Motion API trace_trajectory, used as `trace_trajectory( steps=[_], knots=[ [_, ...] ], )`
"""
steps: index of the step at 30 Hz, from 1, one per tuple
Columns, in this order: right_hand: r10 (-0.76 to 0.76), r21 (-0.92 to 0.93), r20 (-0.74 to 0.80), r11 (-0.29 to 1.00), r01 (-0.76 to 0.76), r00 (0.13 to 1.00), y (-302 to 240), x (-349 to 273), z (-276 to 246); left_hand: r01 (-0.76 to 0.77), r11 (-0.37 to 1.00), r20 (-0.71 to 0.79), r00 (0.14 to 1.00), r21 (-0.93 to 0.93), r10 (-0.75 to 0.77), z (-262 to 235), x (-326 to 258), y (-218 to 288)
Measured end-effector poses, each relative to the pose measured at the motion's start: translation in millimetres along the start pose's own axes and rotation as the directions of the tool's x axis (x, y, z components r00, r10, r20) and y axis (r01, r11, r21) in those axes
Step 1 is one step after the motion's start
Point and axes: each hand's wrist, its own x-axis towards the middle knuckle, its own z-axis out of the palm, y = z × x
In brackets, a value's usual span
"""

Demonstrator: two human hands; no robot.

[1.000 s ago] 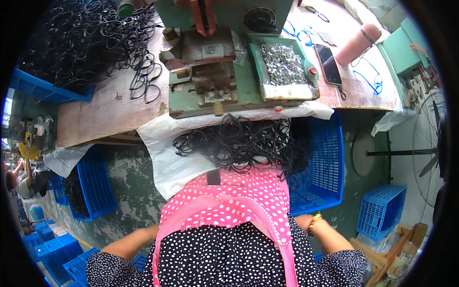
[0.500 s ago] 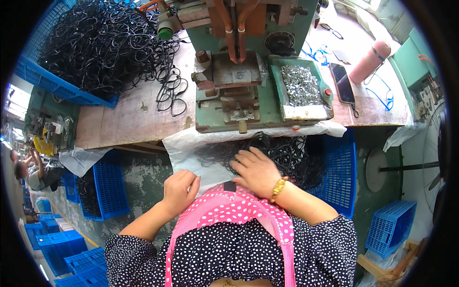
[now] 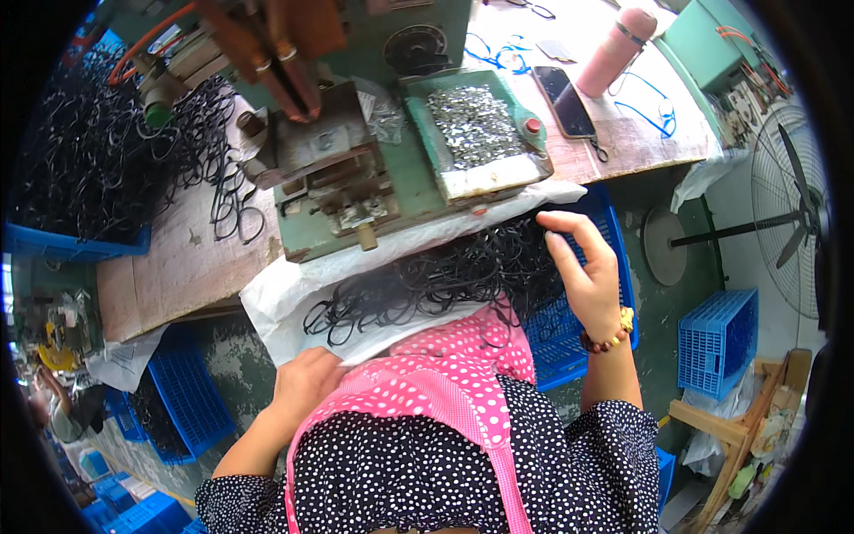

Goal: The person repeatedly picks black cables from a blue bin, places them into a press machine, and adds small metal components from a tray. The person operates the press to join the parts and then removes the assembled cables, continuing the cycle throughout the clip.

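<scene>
A white sheet [image 3: 307,301] hangs from the bench edge toward my lap, with a heap of thin black loops [image 3: 427,280] lying across it. My left hand [image 3: 307,384] is closed at the sheet's lower left edge, its fingertips partly hidden there. Raised at the right end of the heap is my right hand [image 3: 589,276], thumb and forefinger curved and apart, with nothing visible between them. Under it, more black loops run into a blue crate [image 3: 583,343]. A pink dotted apron [image 3: 422,378] covers my lap and meets the sheet.
Ahead stands a green press [image 3: 338,214] with a tray of small silvery pieces [image 3: 471,125]. To its right are a phone [image 3: 563,102] and a pink bottle [image 3: 614,53]. Black loops fill a crate [image 3: 80,238] at left. A fan [image 3: 783,214] stands right. Another person sits far left.
My right hand has lifted off the loops and moved right, over the blue crate. More loops now lie spread on the sheet. The view has turned right; my left hand stays near the sheet's edge.
</scene>
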Motion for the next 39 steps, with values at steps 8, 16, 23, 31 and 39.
trace_trajectory(
  steps=[8, 16, 23, 31, 39],
  knots=[
    [-0.863, 0.938, 0.347, 0.325, -0.122, 0.367, -59, -24, 1, 0.312, 0.851, 0.028, 0.943, -0.421, -0.332, -48, 12, 24],
    [-0.905, 0.968, 0.240, 0.194, -0.162, 0.352, -82, -31, -16, -0.397, 0.351, 0.082, 0.555, -0.848, 0.828, -132, 18, 82],
    [-0.986, 0.994, 0.110, 0.108, -0.016, 0.124, -103, -43, -37, -0.529, 0.229, 0.006, 0.389, -0.817, 0.921, -153, -14, 105],
    [0.493, 0.861, 0.097, 0.394, -0.322, 0.865, 115, -94, 7, -0.218, 0.477, -0.304, 0.946, -0.852, -0.111, -63, -3, 61],
    [0.842, -0.253, 0.316, 0.519, -0.816, 0.438, 319, -252, 103, 0.137, 0.363, 0.031, 0.958, -0.922, -0.285, -26, 32, 34]
  ],
)
